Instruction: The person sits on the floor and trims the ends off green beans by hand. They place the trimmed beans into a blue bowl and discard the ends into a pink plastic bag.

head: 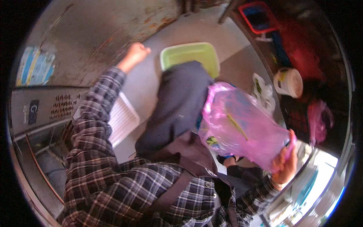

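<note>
My right hand (284, 163) grips one end of a translucent pink plastic bag (255, 124), at the right beside my dark-trousered leg. Through the thin plastic a narrow yellow-green stem (237, 126) shows, and a few green leaves (212, 141) appear near the bag's left side. My left hand (137, 54) is stretched out ahead on the left, curled into a fist with nothing visible in it. A light green plastic basin (190, 51) stands on the floor to the right of that fist. My knee hides the basin's near part.
A white ribbed plastic tray (123, 119) lies under my left forearm. A metal appliance panel with vents (65, 106) borders the left. On the right are a white bucket (288, 82), a white plastic bag (264, 92), a red-rimmed container (258, 17) and another pink bag (320, 120).
</note>
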The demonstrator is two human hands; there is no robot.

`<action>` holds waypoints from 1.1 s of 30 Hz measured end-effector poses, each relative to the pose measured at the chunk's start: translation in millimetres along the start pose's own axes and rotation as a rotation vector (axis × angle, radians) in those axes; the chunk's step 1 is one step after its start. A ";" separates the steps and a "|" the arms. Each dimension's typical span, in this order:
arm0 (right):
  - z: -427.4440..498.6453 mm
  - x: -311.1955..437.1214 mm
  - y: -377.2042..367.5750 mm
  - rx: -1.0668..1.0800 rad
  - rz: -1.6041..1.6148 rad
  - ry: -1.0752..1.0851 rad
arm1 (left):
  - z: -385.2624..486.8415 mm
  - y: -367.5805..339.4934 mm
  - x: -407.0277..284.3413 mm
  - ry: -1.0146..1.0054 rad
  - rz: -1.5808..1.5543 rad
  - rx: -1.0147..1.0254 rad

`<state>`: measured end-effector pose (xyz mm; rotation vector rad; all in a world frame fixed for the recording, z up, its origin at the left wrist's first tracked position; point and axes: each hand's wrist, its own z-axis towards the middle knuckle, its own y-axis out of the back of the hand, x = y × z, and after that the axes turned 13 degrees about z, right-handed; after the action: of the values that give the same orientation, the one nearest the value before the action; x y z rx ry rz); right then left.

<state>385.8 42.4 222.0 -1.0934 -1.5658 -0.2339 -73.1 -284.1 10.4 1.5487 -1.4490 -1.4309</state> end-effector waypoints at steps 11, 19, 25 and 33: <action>104.2 20.4 -79.8 0.120 -0.102 0.103 | -15.9 -246.0 59.0 0.394 -0.984 0.643; 216.4 25.5 -74.8 0.285 -0.140 0.056 | -42.5 -206.2 59.4 0.546 -1.191 0.304; 283.8 -11.8 -76.1 0.536 -0.129 -0.004 | -206.3 -113.7 222.2 0.244 -1.364 0.207; 304.2 -82.9 -172.8 0.408 0.102 -0.185 | -396.9 -59.8 382.6 1.236 -1.187 0.292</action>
<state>47.2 108.7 120.9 -0.8852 -1.6244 0.2547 254.3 -726.2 -59.1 2.8675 0.1150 -0.3231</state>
